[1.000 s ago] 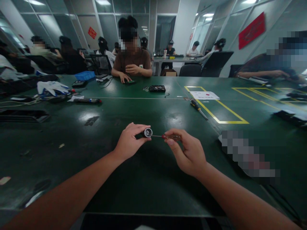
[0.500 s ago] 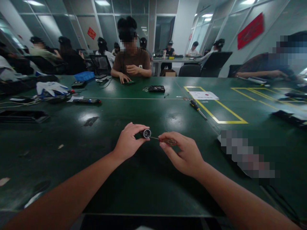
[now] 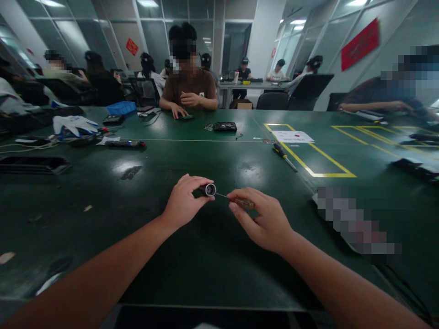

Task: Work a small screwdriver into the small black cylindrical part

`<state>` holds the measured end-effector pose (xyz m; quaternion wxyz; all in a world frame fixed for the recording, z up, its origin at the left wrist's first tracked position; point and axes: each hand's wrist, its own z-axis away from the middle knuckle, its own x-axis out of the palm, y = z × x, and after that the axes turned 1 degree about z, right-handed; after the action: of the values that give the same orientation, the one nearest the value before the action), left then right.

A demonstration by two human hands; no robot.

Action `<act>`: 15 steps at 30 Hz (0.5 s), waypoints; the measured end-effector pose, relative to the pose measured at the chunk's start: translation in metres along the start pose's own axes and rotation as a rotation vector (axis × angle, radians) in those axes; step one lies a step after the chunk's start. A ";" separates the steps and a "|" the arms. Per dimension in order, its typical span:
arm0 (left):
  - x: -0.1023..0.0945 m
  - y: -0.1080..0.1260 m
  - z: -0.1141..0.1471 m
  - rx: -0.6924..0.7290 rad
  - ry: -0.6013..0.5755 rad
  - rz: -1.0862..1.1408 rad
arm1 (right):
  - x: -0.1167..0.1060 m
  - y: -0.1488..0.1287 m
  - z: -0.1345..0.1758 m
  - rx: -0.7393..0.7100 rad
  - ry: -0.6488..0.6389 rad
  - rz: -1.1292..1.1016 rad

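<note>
Presently, the left hand (image 3: 183, 201) has thumb and fingers clamped on a short black tube (image 3: 210, 189), its pale-rimmed open end turned toward the wearer. The tube is held above the green table (image 3: 206, 274), between the two hands. The right hand (image 3: 267, 217) has thumb and fingers closed around the clear handle of a small screwdriver (image 3: 244, 203). Its thin shaft points at the tube's rim; from where I stand, I cannot tell whether the tip touches. Beyond the right hand, a larger screwdriver (image 3: 285, 156) lies just beside yellow tape (image 3: 334, 175), near a white paper (image 3: 291, 136). A black box (image 3: 225, 126) sits farther back. Across the table, a co-worker (image 3: 188, 87) in a brown shirt has one hand on a small dark object.
</note>
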<state>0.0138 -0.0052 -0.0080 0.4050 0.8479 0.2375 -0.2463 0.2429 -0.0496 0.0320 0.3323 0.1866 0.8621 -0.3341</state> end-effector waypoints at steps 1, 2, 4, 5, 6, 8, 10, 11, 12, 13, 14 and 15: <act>0.000 0.000 0.000 0.000 -0.002 0.000 | 0.000 0.000 0.000 0.000 0.012 0.001; 0.000 0.000 0.000 0.002 -0.004 0.000 | -0.001 0.000 0.000 0.000 0.030 0.004; 0.000 0.001 0.000 0.003 -0.004 0.000 | -0.001 0.000 0.001 0.004 0.072 0.010; 0.000 0.001 0.000 0.004 -0.004 0.000 | -0.001 0.000 0.001 0.006 0.081 0.014; 0.000 0.001 0.000 0.007 -0.005 0.000 | -0.001 0.000 0.001 0.007 0.077 0.016; 0.000 0.001 0.000 0.016 -0.008 -0.002 | -0.001 0.001 0.001 0.005 0.045 0.013; 0.000 0.001 0.001 0.025 -0.007 -0.006 | 0.000 0.001 0.000 0.002 0.018 0.002; 0.000 0.001 0.001 0.027 -0.006 -0.008 | 0.000 0.001 0.000 0.001 0.013 -0.003; 0.000 0.001 0.001 0.028 -0.003 -0.009 | 0.000 0.001 0.000 0.001 0.013 -0.004; 0.000 0.001 0.000 0.029 -0.001 -0.010 | 0.000 0.000 -0.001 0.002 0.014 -0.001; 0.000 0.002 0.000 0.029 0.001 -0.011 | -0.001 0.000 -0.001 0.002 0.017 0.003; 0.000 0.002 0.000 0.028 0.001 -0.013 | -0.001 -0.001 -0.001 0.003 0.022 0.007</act>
<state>0.0150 -0.0063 -0.0068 0.3913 0.8521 0.2396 -0.2517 0.2423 -0.0494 0.0336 0.3238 0.1936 0.8645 -0.3321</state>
